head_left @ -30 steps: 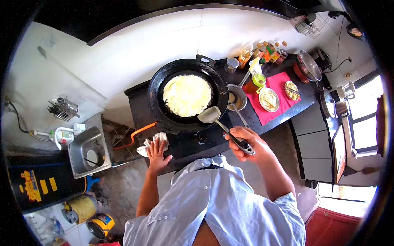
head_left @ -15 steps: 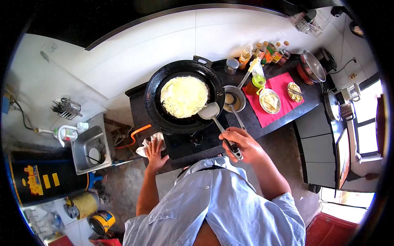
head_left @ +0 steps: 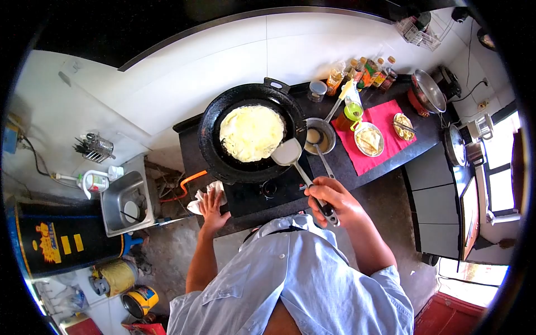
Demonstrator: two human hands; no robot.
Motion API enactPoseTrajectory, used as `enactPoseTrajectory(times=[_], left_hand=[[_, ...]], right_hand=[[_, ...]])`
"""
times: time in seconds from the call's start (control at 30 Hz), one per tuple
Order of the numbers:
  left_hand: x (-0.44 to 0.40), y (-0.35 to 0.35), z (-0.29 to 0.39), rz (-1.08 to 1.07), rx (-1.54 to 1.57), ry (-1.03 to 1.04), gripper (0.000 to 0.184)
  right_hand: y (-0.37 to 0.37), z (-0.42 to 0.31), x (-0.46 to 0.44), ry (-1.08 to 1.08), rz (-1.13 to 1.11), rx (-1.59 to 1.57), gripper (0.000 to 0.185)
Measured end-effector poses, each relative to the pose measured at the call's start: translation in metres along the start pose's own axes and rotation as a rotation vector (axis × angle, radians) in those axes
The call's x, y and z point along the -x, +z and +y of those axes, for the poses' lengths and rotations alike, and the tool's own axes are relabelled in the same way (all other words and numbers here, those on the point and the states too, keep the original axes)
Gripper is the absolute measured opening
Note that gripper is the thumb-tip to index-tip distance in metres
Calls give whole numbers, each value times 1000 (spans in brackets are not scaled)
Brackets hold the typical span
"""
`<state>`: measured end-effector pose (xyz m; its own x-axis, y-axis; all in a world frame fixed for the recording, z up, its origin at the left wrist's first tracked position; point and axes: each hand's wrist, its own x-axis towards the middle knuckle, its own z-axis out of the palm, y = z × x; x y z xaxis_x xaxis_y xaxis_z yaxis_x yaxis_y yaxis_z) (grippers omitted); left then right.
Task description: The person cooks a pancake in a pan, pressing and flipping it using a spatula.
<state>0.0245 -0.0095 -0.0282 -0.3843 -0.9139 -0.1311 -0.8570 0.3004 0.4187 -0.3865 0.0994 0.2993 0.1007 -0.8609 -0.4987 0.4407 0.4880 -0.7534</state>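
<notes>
A pale yellow flat pancake (head_left: 252,134) lies in the black wok (head_left: 209,153) on the stove. My right hand (head_left: 333,202) is closed around the dark handle of a spatula (head_left: 287,152). The spatula's broad metal blade is at the wok's lower right rim, close to the pancake's edge; whether they touch I cannot tell. On the counter's front left edge, my left hand (head_left: 213,210) lies flat with fingers spread over a crumpled white cloth (head_left: 195,206). Right of the wok stands a saucepan (head_left: 329,146) of pale batter with a ladle (head_left: 324,160) in it.
A red cloth (head_left: 368,163) carries a plate of folded pancakes (head_left: 368,140), a small bowl (head_left: 403,126) with chopsticks and a green-topped jar (head_left: 353,111). Several bottles (head_left: 371,72) line the wall. A steel sink (head_left: 120,195) is at the left, near an orange hose (head_left: 192,177).
The spatula's handle end and my right hand have shifted slightly right and towards my body. My left hand stays on the cloth, and the pancake looks the same.
</notes>
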Motion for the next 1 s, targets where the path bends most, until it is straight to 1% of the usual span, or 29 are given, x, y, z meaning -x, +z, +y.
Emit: enactPoseTrajectory(times=[0.03, 0.13, 0.17, 0.27, 0.3, 0.4, 0.43, 0.47, 0.53, 0.57, 0.67, 0.9, 1.0], left_hand=[[0, 0, 0, -2, -1, 1, 115], [0, -3, 2, -12, 3, 0, 114], [1, -5, 2, -20, 11, -3, 114], [1, -9, 6, -24, 24, -3, 113], [2, -9, 7, -23, 26, -3, 113], [2, -8, 8, -8, 9, 2, 113], [2, -7, 8, -6, 6, -3, 112], [2, -7, 7, -5, 3, -7, 112], [1, -5, 8, -4, -8, -6, 112], [1, -5, 9, -1, -17, -4, 113], [0, -6, 4, -16, -17, 0, 113], [-1, -6, 5, -52, -12, -24, 114], [1, -2, 2, -8, -14, 12, 114]], right_hand=[[-3, -2, 2, 10, -31, 52, 26], [10, -6, 10, -114, -11, 188, 25], [9, -2, 11, -112, -11, 173, 24], [34, -2, 20, -264, 94, 256, 32], [39, 0, 22, -286, 171, 378, 43], [32, 30, 0, -797, 300, 825, 51], [30, 42, -9, -845, 371, 856, 52], [28, 51, -16, -850, 385, 884, 52], [14, 64, -36, -855, 376, 1096, 54], [6, 68, -38, -674, 325, 1081, 56], [5, 75, -40, -710, 383, 1117, 54], [16, 53, -27, -757, 395, 996, 52], [10, 62, -35, -745, 387, 1042, 51]])
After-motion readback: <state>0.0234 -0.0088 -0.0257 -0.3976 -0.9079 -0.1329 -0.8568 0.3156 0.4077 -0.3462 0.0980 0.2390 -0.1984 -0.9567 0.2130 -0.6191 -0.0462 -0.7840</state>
